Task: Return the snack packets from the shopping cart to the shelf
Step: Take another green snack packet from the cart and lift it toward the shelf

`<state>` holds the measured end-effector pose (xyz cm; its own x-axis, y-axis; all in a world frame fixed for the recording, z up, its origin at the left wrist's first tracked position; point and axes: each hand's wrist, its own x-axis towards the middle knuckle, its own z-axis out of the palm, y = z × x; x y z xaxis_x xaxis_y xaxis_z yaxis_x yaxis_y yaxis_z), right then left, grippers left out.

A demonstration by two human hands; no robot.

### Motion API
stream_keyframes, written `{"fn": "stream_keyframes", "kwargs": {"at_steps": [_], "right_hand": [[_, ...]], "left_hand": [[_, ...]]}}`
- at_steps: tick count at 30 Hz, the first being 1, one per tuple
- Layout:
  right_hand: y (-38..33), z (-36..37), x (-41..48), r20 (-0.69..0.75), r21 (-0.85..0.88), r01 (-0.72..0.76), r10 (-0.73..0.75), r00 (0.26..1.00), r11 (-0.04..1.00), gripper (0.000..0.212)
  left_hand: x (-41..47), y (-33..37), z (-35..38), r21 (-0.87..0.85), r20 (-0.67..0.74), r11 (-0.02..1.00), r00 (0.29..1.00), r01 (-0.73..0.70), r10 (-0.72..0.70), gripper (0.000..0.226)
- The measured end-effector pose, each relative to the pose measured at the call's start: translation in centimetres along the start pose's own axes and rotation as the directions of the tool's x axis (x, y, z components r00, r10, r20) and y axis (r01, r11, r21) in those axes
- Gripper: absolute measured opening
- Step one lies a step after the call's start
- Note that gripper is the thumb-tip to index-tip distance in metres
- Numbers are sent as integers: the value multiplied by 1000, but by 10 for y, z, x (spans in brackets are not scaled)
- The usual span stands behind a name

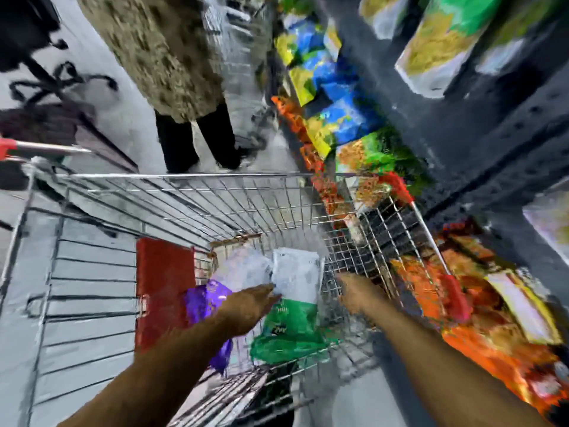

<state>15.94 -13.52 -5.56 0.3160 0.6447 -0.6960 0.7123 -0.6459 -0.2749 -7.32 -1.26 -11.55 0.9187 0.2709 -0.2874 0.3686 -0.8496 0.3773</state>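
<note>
A wire shopping cart (191, 192) fills the middle of the blurred head view. Inside lie a white-and-green snack packet (295, 282), a purple packet (204, 300), a pale clear packet (243, 268) and a green packet (286, 343). My left hand (249, 309) reaches into the cart, fingers spread, its tips at the lower left corner of the white-and-green packet; a grip is not visible. My right hand (354, 294) reaches in beside that packet's right edge, holding nothing. The shelf (480, 143) with snack bags runs along the right.
A person in a patterned coat and dark trousers (172, 66) stands just beyond the cart's far end. Blue-yellow bags (332, 118) and orange bags (480, 306) line the shelf. A red panel (163, 288) sits in the cart. Another cart's red handle (9, 147) shows at left.
</note>
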Motion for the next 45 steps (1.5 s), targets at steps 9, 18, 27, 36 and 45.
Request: {"fn": "stream_keyframes", "kwargs": {"at_steps": [9, 18, 27, 36, 45], "right_hand": [[-8, 44, 75, 360, 202, -259, 174, 917, 944, 38], [-2, 34, 79, 418, 574, -386, 147, 896, 722, 42], [32, -35, 32, 424, 693, -310, -19, 906, 651, 51], [58, -69, -101, -71, 850, 36, 46, 996, 525, 72], [83, -53, -261, -730, 684, 695, 214, 649, 224, 67]], "left_hand": [[50, -29, 85, 285, -76, 944, 978, -166, 195, 40], [77, -37, 87, 261, -229, 950, 945, -173, 235, 43], [81, -19, -20, -373, -198, 909, 973, -185, 117, 52], [62, 73, -141, -745, -275, 639, 961, -189, -37, 21], [52, 244, -220, -730, -369, 505, 887, -461, 276, 11]]}}
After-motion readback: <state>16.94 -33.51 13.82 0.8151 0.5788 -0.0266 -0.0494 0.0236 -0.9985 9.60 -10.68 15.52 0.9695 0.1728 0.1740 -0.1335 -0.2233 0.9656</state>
